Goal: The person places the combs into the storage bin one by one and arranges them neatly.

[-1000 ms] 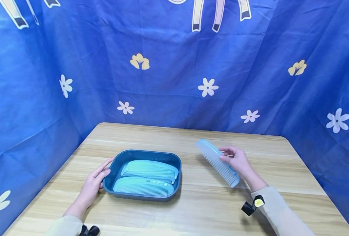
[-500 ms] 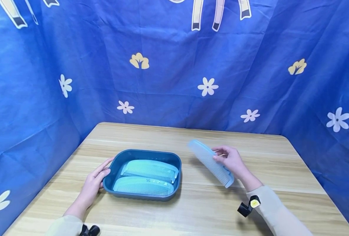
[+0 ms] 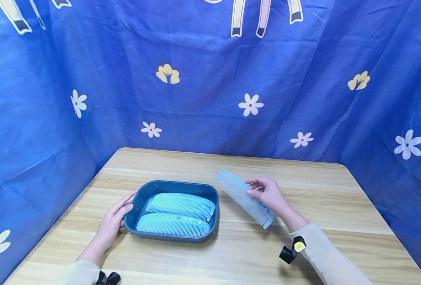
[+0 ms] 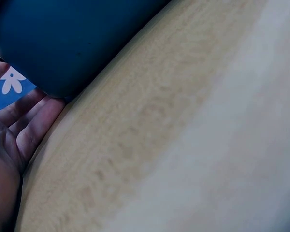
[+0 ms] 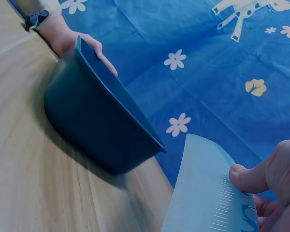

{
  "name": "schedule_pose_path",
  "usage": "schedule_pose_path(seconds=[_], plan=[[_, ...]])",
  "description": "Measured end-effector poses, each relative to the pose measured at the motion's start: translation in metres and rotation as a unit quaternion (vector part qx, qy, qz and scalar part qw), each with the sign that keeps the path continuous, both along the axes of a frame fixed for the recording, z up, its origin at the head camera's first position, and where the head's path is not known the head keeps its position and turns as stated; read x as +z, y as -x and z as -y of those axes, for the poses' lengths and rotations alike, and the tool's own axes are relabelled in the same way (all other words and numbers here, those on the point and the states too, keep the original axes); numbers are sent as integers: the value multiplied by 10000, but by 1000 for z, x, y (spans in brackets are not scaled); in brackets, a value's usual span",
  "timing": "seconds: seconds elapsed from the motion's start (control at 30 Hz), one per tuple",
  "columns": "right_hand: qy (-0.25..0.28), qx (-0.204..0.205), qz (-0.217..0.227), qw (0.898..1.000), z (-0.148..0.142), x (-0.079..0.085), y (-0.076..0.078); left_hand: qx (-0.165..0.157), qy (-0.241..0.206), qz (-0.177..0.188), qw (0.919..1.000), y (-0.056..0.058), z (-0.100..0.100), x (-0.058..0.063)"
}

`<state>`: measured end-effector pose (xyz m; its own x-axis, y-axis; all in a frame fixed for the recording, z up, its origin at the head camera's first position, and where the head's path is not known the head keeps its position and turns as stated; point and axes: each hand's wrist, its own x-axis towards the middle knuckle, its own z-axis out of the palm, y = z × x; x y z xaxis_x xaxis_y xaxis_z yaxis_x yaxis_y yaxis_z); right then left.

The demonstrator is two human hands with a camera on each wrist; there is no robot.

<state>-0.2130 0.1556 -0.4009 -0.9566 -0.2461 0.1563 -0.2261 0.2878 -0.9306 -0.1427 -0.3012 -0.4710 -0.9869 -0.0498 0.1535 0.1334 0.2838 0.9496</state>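
Pale blue and wide-toothed, a comb point(image 3: 244, 198) is held above the table by my right hand point(image 3: 269, 196), pinched along its back between thumb and fingers. In the right wrist view the thumb point(image 5: 249, 179) presses on the comb point(image 5: 200, 188) beside a blue printed figure. My left hand point(image 3: 110, 221) rests against the left end of a dark blue plastic basin point(image 3: 171, 238), its fairly straight fingers touching the wall. Low on that wall, fingertips show in the left wrist view. Two more light blue combs, a back one point(image 3: 182, 202) and a front one point(image 3: 173, 225), lie inside the basin.
The basin stands on a light wood-grain table point(image 3: 239, 261). A blue cloth point(image 3: 203, 95) with white flowers and animal figures hangs behind the table and along both sides. Each wrist wears a small black camera mount, such as the right one point(image 3: 292, 250).
My right hand has moved left with the comb, bringing its far end close to the basin's right rim. The left hand, the basin and the combs inside have stayed put.
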Motion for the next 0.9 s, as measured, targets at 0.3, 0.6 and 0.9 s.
schedule_pose_path(seconds=[0.3, 0.6, 0.9], plan=[[16, 293, -8, 9996, 19, 15, -10, 27, 65, 37, 10000, 0, 0, 1], [-23, 576, -79, 9983, 40, 33, -22, -7, -64, 16, 10000, 1, 0, 1], [149, 781, -57, 9968, 55, 6, -7, 82, 82, 112, 9999, -1, -1, 2]])
